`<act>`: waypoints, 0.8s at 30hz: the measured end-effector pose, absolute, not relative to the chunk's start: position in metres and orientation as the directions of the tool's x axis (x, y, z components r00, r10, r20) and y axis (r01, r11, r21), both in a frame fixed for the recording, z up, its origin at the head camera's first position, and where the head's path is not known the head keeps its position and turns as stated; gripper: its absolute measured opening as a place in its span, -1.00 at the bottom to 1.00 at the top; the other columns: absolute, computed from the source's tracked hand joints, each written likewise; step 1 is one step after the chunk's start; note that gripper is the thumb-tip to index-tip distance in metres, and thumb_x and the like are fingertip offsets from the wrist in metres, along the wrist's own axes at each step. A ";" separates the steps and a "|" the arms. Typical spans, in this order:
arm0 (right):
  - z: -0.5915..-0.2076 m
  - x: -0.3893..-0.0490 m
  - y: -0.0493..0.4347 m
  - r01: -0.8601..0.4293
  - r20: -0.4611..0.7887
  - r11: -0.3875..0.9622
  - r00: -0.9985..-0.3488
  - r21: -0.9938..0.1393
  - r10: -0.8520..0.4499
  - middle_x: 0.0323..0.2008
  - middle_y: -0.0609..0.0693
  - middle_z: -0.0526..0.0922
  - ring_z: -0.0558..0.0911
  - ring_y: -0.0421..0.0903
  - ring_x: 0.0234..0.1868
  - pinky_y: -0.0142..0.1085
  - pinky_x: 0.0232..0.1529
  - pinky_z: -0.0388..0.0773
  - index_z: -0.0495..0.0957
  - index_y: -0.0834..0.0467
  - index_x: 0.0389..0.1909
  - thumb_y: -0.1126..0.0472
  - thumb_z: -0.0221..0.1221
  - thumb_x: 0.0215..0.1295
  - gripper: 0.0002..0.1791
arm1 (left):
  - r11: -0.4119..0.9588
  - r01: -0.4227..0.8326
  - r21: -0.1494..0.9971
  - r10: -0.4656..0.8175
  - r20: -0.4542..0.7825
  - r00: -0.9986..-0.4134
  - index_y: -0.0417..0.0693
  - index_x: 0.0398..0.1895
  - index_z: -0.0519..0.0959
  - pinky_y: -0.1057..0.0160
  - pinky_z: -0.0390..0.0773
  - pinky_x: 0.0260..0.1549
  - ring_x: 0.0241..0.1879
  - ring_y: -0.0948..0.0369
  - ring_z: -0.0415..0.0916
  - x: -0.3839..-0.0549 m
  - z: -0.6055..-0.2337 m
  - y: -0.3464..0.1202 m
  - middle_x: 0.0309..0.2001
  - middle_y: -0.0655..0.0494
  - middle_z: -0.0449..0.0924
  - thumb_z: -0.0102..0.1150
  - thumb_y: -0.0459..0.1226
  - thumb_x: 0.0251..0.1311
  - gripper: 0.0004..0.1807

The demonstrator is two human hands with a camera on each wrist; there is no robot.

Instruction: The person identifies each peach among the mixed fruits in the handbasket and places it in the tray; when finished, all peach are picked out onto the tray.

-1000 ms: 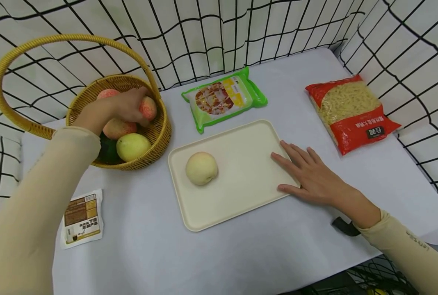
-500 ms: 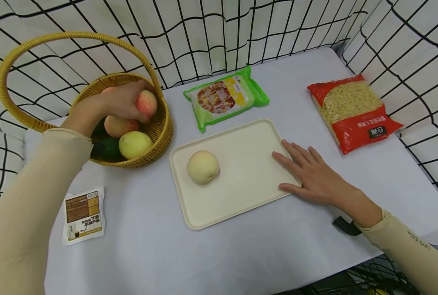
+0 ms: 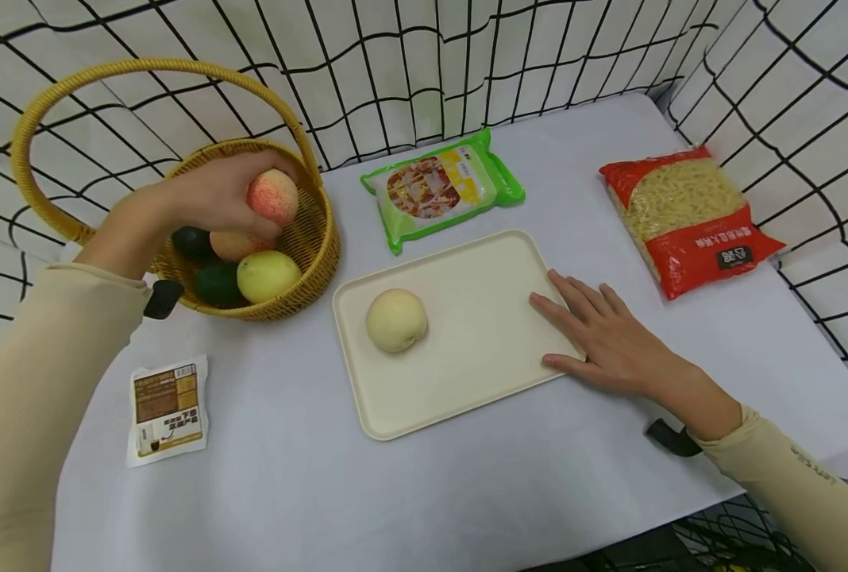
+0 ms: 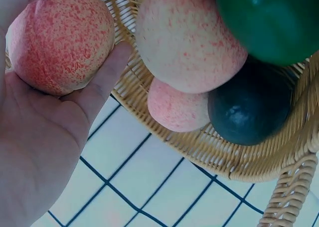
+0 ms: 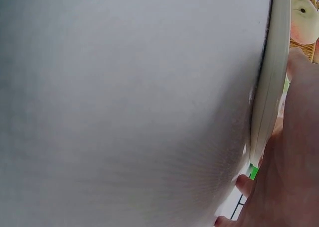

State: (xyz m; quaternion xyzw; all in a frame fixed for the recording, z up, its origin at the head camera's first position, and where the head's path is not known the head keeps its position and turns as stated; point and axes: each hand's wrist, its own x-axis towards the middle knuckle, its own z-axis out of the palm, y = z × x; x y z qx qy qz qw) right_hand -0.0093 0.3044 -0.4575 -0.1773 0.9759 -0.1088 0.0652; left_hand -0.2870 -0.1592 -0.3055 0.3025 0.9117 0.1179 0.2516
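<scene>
My left hand grips a red-speckled peach over the wicker basket; in the left wrist view the thumb and fingers curl round the peach. Below it in the basket lie another peach, a yellow-green fruit and dark green round fruits. My right hand rests with spread, straight fingers on the right edge of the cream tray. On the tray's left half sits a pale peach. The right wrist view shows the tray's side against that hand.
A green food packet lies behind the tray. To the right is a red bag of pasta. A small white-and-brown sachet lies at front left. Black wire mesh borders the table, and the basket's tall handle arches behind the left arm.
My left hand has lifted the peach slightly and drawn it left, uncovering more of the basket's fruit. The right hand stays on the tray's edge; the view has shifted slightly.
</scene>
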 end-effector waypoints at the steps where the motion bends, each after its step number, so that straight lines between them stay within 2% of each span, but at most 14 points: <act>1: -0.458 -0.009 0.305 -0.331 -0.089 0.914 -0.929 -0.235 -0.359 0.76 0.10 -0.12 0.05 0.20 0.69 0.44 0.59 0.03 -0.01 -0.19 0.74 -0.31 0.26 0.37 0.03 | 0.786 0.497 0.369 0.615 -0.385 -0.688 -0.03 0.47 0.30 -0.08 0.56 0.10 0.17 -0.09 0.48 -0.285 -0.305 -0.158 0.32 -0.18 0.48 0.43 -0.22 0.20 -0.22; 5: -0.458 -0.010 0.305 -0.331 -0.088 0.914 -0.929 -0.237 -0.359 0.76 0.09 -0.12 0.05 0.19 0.69 0.43 0.59 0.03 -0.01 -0.19 0.74 -0.31 0.26 0.36 0.04 | 0.779 0.514 0.361 0.625 -0.371 -0.687 0.01 0.48 0.29 -0.15 0.57 0.13 0.18 -0.10 0.45 -0.273 -0.301 -0.153 0.35 -0.17 0.45 0.45 -0.20 0.20 -0.20; 7: -0.458 -0.010 0.305 -0.332 -0.087 0.913 -0.929 -0.237 -0.360 0.77 0.09 -0.12 0.06 0.20 0.69 0.43 0.59 0.03 0.00 -0.19 0.74 -0.30 0.26 0.36 0.03 | 0.774 0.527 0.350 0.630 -0.356 -0.690 0.02 0.48 0.30 -0.19 0.50 0.18 0.20 -0.10 0.44 -0.266 -0.300 -0.152 0.36 -0.17 0.46 0.46 -0.19 0.20 -0.20; 12: -0.458 -0.010 0.305 -0.332 -0.086 0.911 -0.928 -0.243 -0.362 0.76 0.10 -0.12 0.06 0.20 0.69 0.44 0.59 0.03 0.01 -0.18 0.74 -0.30 0.27 0.36 0.03 | 0.757 0.533 0.377 0.649 -0.346 -0.677 0.04 0.48 0.32 -0.07 0.60 0.00 0.16 -0.09 0.45 -0.250 -0.295 -0.147 0.36 -0.15 0.44 0.48 -0.18 0.20 -0.21; 14: -0.458 -0.009 0.305 -0.334 -0.084 0.910 -0.928 -0.245 -0.363 0.76 0.10 -0.11 0.07 0.20 0.69 0.44 0.58 0.03 0.01 -0.18 0.74 -0.29 0.27 0.36 0.03 | 0.742 0.534 0.405 0.664 -0.337 -0.667 0.02 0.48 0.32 -0.11 0.67 -0.04 0.17 -0.09 0.47 -0.244 -0.294 -0.145 0.37 -0.15 0.43 0.49 -0.20 0.20 -0.19; 18: -0.458 -0.009 0.305 -0.332 -0.087 0.911 -0.928 -0.244 -0.361 0.77 0.09 -0.12 0.06 0.20 0.69 0.43 0.58 0.03 0.01 -0.19 0.74 -0.29 0.27 0.36 0.03 | 0.703 0.562 0.436 0.703 -0.302 -0.644 0.02 0.44 0.37 -0.19 0.59 0.14 0.20 -0.06 0.47 -0.231 -0.292 -0.138 0.34 -0.12 0.47 0.52 -0.25 0.13 -0.20; 24: -0.457 -0.010 0.304 -0.330 -0.093 0.913 -0.928 -0.240 -0.360 0.77 0.09 -0.12 0.07 0.20 0.68 0.44 0.58 0.05 0.01 -0.19 0.74 -0.29 0.26 0.37 0.02 | 0.646 0.580 0.496 0.754 -0.296 -0.587 0.15 0.36 0.43 -0.06 0.57 0.11 0.16 0.05 0.48 -0.203 -0.293 -0.124 0.26 -0.01 0.50 0.50 -0.30 0.11 -0.27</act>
